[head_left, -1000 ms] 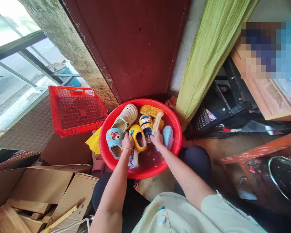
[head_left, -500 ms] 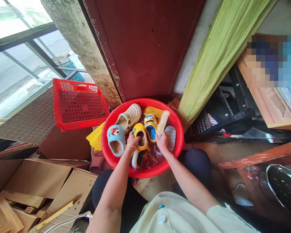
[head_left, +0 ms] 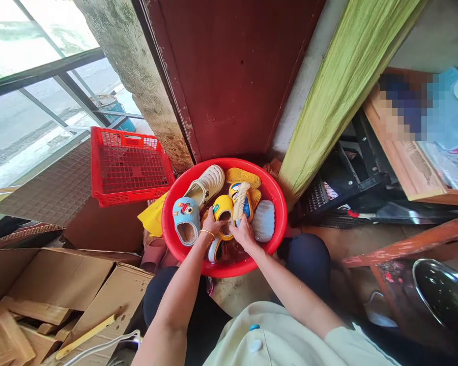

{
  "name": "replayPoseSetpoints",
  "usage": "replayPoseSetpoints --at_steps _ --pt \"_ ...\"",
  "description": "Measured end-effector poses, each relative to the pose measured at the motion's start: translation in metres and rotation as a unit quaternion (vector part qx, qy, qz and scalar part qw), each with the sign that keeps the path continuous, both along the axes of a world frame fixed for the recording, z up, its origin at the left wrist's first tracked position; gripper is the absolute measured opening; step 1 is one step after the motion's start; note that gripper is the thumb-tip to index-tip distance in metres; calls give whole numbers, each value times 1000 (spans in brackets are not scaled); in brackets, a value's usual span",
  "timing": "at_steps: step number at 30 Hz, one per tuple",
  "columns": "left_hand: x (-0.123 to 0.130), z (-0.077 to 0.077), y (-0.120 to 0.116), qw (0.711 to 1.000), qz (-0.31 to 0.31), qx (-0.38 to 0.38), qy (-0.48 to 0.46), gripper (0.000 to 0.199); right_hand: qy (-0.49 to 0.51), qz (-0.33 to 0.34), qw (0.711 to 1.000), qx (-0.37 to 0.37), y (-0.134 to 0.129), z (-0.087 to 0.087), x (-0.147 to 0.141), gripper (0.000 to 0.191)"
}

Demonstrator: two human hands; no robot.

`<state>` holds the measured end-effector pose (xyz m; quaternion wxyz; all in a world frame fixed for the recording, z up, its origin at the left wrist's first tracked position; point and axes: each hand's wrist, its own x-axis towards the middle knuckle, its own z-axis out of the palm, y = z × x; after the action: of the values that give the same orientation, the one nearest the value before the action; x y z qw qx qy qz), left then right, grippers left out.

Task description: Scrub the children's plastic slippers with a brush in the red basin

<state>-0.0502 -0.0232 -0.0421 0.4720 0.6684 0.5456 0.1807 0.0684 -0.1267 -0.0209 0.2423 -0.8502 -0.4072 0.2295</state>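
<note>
A red basin (head_left: 169, 223) with water in its bottom holds several clogs. My left hand (head_left: 210, 223) grips the side of a yellow clog (head_left: 223, 204) whose opening faces me. In my right hand (head_left: 243, 234) is a scrub brush (head_left: 241, 195) with pale bristles, held upright just right of that clog. Behind the brush lies a yellow and blue clog (head_left: 234, 189), partly covered by it. A light blue clog (head_left: 187, 211) with a bear figure and a cream clog (head_left: 212, 179) rest at the left. A pale blue sole (head_left: 264, 220) shows at the right, and a yellow sole (head_left: 244, 176) at the back.
A red plastic crate (head_left: 132, 168) stands left of the basin, near a yellow sheet (head_left: 150, 216). Cardboard boxes (head_left: 68, 277) with wood pieces lie at the lower left. A dark red door (head_left: 236, 76) is ahead, with a green curtain (head_left: 320, 101) beside it.
My right hand has moved left with the brush, from beside the pale blue sole to close by the yellow clog. My left hand keeps its grip on that clog.
</note>
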Motion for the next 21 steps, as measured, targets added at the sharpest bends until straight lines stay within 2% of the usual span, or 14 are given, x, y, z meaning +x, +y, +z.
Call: replayPoseSetpoints --at_steps 4,11,16,18,21 --pt "3 4 -6 998 -22 -2 60 93 -54 33 997 -49 24 8 12 78" --pt "1 2 -15 999 -47 23 12 105 -84 69 990 -85 44 7 27 80" --pt "-1 1 -16 997 -68 22 -23 111 -45 100 989 -95 49 5 37 97" --pt "-1 1 -18 997 -71 16 -32 113 -36 74 993 -82 48 -1 36 88" --pt "0 2 -21 997 -75 0 -32 115 -34 -7 998 -53 49 -12 28 59"
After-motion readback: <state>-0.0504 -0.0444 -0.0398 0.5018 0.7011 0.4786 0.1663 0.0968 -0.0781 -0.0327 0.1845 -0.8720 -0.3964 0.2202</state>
